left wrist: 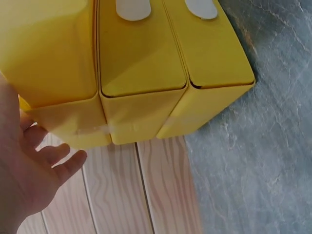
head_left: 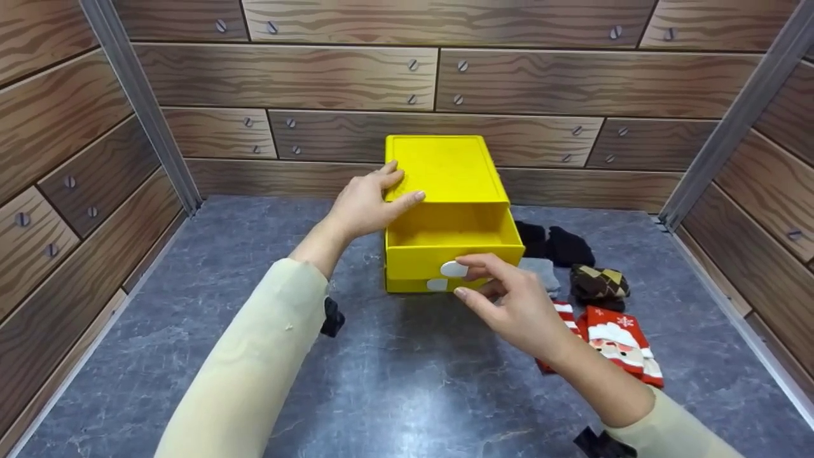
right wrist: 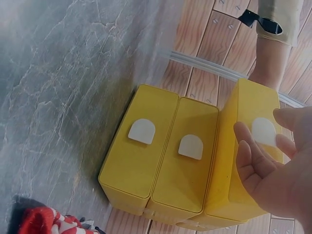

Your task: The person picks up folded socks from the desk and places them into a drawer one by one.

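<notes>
A yellow drawer box [head_left: 445, 168] stands on the grey marbled surface, its top drawer [head_left: 455, 254] pulled partway out. White rounded tabs mark the drawer fronts; two lower drawers [right wrist: 139, 165] sit closed in the right wrist view. My left hand [head_left: 369, 200] rests at the box's upper left edge, thumb on top and fingers spread along the side. At the top drawer's white tab [head_left: 453, 269] is my right hand [head_left: 518, 305], index fingertip at the tab's edge and thumb apart below it. In the right wrist view its fingers spread around the tab [right wrist: 263, 130].
Right of the box lie folded socks: black ones [head_left: 569, 246], a grey one [head_left: 540, 273], an argyle pair [head_left: 599, 283] and red Santa socks [head_left: 617, 343]. Wood-patterned walls [head_left: 356, 76] enclose the surface at the back and both sides.
</notes>
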Action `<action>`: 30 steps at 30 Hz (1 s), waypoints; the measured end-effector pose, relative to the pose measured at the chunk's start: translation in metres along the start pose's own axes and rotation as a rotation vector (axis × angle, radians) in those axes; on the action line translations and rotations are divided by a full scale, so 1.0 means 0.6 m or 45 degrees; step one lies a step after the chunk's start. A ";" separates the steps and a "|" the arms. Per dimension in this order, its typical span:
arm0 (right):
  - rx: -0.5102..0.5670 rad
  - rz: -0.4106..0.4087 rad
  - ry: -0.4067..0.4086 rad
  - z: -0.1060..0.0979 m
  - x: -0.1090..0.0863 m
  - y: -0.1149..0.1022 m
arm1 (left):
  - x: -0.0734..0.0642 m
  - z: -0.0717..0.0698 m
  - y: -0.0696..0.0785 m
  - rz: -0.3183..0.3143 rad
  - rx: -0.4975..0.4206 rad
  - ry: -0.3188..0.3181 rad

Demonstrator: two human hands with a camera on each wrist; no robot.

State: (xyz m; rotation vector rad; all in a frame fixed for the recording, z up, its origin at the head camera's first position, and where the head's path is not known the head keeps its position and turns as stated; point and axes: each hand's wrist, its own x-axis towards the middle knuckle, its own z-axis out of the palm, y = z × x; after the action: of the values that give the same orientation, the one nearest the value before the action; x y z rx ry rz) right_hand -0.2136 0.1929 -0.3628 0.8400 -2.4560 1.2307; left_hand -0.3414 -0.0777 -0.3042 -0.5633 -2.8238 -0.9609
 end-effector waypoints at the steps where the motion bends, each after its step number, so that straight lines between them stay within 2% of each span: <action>1: 0.002 0.000 -0.002 0.001 -0.002 0.000 | -0.001 0.000 0.000 -0.007 0.007 -0.009; 8: 0.014 0.021 0.006 0.001 -0.014 0.000 | -0.002 -0.004 0.003 -0.017 0.069 -0.063; 18: 0.018 0.030 0.004 0.004 -0.024 -0.007 | -0.002 -0.007 0.006 -0.047 0.172 -0.087; 22: 0.020 0.043 -0.004 0.005 -0.025 -0.008 | -0.002 -0.008 0.007 -0.077 0.184 -0.095; 30: 0.026 0.055 0.000 0.003 -0.029 -0.011 | -0.001 -0.012 0.010 -0.087 0.221 -0.105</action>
State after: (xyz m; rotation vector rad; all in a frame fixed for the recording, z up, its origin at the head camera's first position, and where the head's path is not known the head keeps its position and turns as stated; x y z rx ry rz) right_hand -0.1955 0.1946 -0.3679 0.7958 -2.4778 1.2729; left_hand -0.3385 -0.0777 -0.2954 -0.5002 -2.9787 -0.7081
